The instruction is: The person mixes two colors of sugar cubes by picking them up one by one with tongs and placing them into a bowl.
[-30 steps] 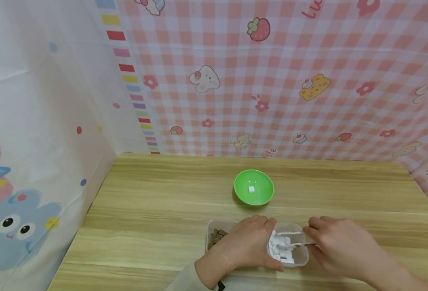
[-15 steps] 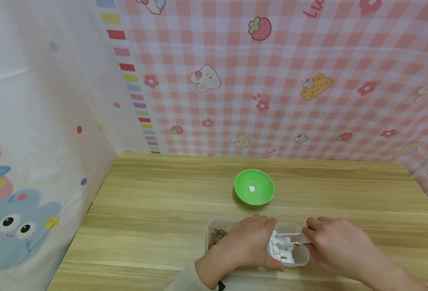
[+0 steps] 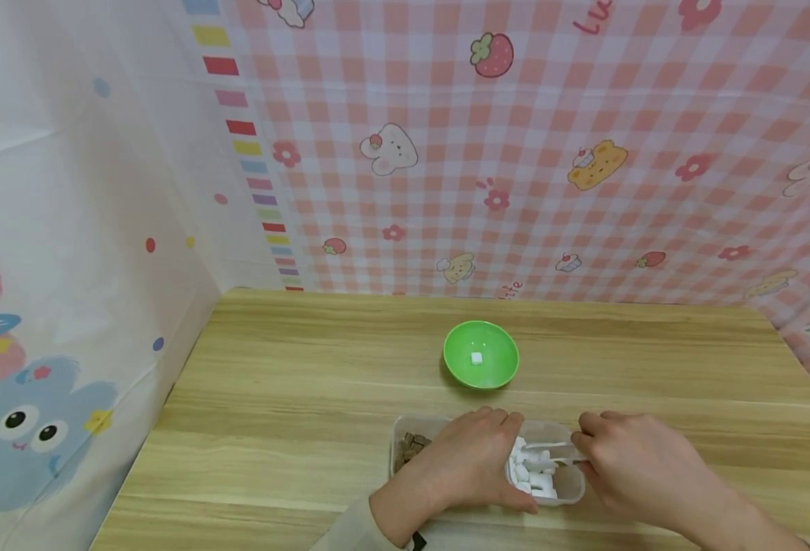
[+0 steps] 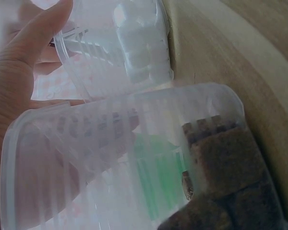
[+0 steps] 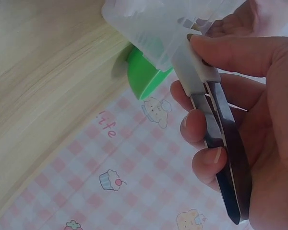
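Two clear plastic containers stand side by side, one with brown cubes, the other with white cubes. My left hand reaches over them and grips the white cubes' container at its sides; my palm hides part of both. Tongs with steel handles and white tips are held in my right hand, thumb on one side and fingers curled on the other. The white tong tips reach in among the white cubes; whether they pinch one is too small to tell.
Behind the containers stands a green bowl with one white cube in it. The wooden table ends at a pink checked cloth at the back and a white printed cloth on the left.
My right hand has shifted very slightly to the left, and the tong tips have drawn closer together among the white cubes. My left hand and the bowl keep their places.
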`<state>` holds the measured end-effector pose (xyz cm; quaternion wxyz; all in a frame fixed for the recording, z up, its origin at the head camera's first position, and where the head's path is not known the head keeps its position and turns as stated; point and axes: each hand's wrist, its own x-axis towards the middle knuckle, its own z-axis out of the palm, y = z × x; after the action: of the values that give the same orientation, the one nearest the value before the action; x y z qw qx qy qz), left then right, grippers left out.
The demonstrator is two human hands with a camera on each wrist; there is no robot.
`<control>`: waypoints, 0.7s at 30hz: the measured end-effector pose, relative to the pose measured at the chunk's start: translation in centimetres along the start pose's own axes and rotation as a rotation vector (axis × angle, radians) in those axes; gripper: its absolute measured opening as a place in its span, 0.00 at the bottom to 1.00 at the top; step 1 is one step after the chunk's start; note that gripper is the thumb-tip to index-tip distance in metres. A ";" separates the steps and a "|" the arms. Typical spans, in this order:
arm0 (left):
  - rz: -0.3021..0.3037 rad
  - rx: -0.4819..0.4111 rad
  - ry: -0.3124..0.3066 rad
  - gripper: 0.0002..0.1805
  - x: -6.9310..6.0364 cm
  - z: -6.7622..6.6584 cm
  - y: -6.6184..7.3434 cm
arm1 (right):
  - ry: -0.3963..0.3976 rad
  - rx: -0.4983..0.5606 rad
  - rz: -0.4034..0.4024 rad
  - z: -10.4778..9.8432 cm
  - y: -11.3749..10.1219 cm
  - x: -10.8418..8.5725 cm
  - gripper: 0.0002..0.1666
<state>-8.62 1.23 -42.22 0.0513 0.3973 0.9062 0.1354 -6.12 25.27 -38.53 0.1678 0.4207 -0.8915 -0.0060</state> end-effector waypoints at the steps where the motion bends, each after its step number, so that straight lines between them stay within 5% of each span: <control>1: -0.001 0.000 0.000 0.47 0.0 0.0 0.0 | 0.001 -0.003 -0.003 0.0 0.0 0.0 0.19; 11: -0.001 -0.020 -0.001 0.44 0.0 0.1 -0.1 | 0.051 0.015 -0.024 0.2 0.4 -0.6 0.08; 21: -0.008 -0.015 -0.007 0.46 0.0 0.0 0.0 | 0.075 0.136 0.036 -0.4 1.7 -1.7 0.16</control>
<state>-8.60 1.20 -42.24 0.0579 0.3936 0.9066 0.1408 -6.25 27.70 -38.37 0.1724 0.4151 -0.8903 0.0736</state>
